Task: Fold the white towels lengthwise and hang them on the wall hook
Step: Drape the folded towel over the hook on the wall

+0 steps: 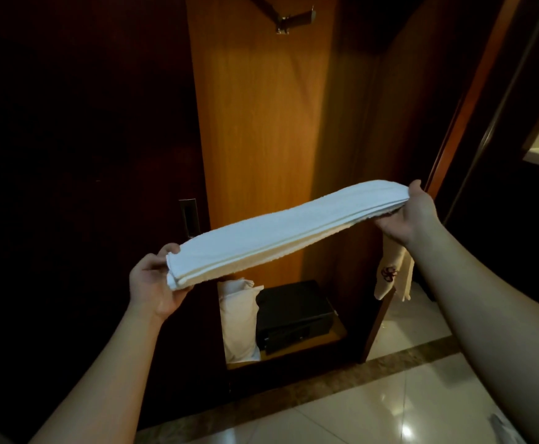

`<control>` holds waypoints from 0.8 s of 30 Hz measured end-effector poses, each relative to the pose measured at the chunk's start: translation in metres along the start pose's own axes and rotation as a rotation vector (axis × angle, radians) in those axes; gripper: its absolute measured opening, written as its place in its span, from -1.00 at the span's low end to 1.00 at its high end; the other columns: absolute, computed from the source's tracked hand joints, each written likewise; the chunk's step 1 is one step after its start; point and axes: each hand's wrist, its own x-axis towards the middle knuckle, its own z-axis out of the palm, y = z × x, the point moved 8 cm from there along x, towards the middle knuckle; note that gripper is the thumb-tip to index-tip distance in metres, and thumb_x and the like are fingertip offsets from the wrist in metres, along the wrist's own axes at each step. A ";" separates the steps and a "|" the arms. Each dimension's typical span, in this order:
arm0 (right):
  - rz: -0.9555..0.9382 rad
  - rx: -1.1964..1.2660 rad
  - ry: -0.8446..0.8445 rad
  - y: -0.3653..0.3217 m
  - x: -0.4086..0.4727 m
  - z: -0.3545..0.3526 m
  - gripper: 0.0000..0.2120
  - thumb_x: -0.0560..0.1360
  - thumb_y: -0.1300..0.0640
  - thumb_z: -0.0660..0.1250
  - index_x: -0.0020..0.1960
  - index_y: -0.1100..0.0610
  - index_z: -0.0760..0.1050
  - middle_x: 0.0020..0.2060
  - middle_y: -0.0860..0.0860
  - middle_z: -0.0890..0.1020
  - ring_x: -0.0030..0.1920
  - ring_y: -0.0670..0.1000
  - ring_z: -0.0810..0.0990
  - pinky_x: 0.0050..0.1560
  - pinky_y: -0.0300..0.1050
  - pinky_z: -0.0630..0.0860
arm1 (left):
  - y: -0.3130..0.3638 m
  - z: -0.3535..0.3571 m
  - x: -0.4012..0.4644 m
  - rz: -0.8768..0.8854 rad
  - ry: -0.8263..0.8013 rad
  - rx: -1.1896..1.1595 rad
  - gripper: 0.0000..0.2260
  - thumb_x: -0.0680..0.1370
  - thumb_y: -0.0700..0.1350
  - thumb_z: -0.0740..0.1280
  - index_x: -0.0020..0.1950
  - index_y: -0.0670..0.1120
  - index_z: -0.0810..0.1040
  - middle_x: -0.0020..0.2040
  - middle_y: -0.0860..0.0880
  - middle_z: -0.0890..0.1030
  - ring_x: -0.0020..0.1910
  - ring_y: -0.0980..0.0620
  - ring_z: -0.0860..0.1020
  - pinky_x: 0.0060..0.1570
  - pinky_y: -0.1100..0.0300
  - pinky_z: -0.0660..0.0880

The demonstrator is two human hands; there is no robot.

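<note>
1. The left hand (153, 283) pinches the near end of a white terry towel folded into a long narrow band (281, 232), thumb on the near side and fingers curled behind it.
2. The right hand (406, 216) grips the far end from below, thumb on top. Between the two hands the band spans the air in front of the wooden closet panel (255, 123), chest-high and sagging only slightly.
3. It looks soft and light, several layers thick. I'd judge it floppy as soon as the pull between the ends eases, and the layers could slide apart if one pinch loosens.
4. The ends are a good hold for keeping the fold. For draping, I'd guess the middle has to meet the peg so both halves hang evenly.
5. The metal wall hook (294, 20) sits high on the panel, well above the towel.
6. Below, a black safe box (294, 315) stands beside a white laundry bag (237, 315) on the closet floor. A pale embroidered cloth (390, 277) hangs under the right wrist.
</note>
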 end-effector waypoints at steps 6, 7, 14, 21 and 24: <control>-0.095 -0.011 -0.078 -0.011 -0.014 0.040 -0.41 0.64 -0.27 0.10 0.40 0.19 0.39 0.18 0.21 0.64 0.14 0.27 0.65 0.11 0.30 0.59 | -0.057 -0.012 0.010 -0.240 0.098 0.225 -0.82 0.33 -0.27 0.33 -0.08 -0.14 0.51 -0.11 -0.17 0.58 -0.36 -0.03 0.65 -0.50 0.20 0.53; -0.114 -0.024 -0.079 -0.013 -0.018 0.048 -0.42 0.64 -0.27 0.12 0.39 0.19 0.39 0.18 0.21 0.64 0.14 0.27 0.65 0.13 0.32 0.58 | -0.068 -0.011 0.011 -0.285 0.108 0.271 -0.69 0.30 -0.32 0.33 0.03 -0.16 0.53 -0.04 -0.21 0.58 -0.33 -0.05 0.66 -0.48 0.18 0.54; -0.238 -0.217 -0.124 -0.019 -0.042 0.113 -0.60 0.59 -0.26 0.24 0.11 0.09 0.42 0.04 0.15 0.65 0.01 0.22 0.67 -0.01 0.37 0.61 | -0.125 0.016 0.021 -0.385 0.252 0.664 -0.65 0.52 -0.36 0.30 0.31 -0.21 0.52 0.19 -0.26 0.60 0.06 -0.15 0.60 -0.01 -0.01 0.58; -0.301 -0.455 -0.182 -0.012 -0.048 0.161 -0.63 0.57 -0.34 0.19 -0.07 -0.03 0.41 -0.14 -0.02 0.62 -0.27 -0.02 0.69 -0.49 -0.07 0.58 | -0.071 0.182 -0.017 0.118 -0.124 0.529 -0.53 0.67 0.20 0.04 0.08 -0.09 0.60 -0.09 -0.08 0.70 -0.11 -0.02 0.68 -0.09 0.13 0.61; -0.280 -0.438 -0.221 -0.010 -0.049 0.178 -0.54 0.54 -0.37 0.20 0.12 0.02 0.40 -0.09 0.00 0.62 -0.18 0.04 0.68 -0.48 -0.06 0.59 | -0.069 0.239 -0.036 0.121 -0.328 0.551 -0.49 0.64 0.31 -0.05 0.31 0.10 0.54 0.25 0.08 0.62 0.23 0.10 0.57 0.26 0.10 0.45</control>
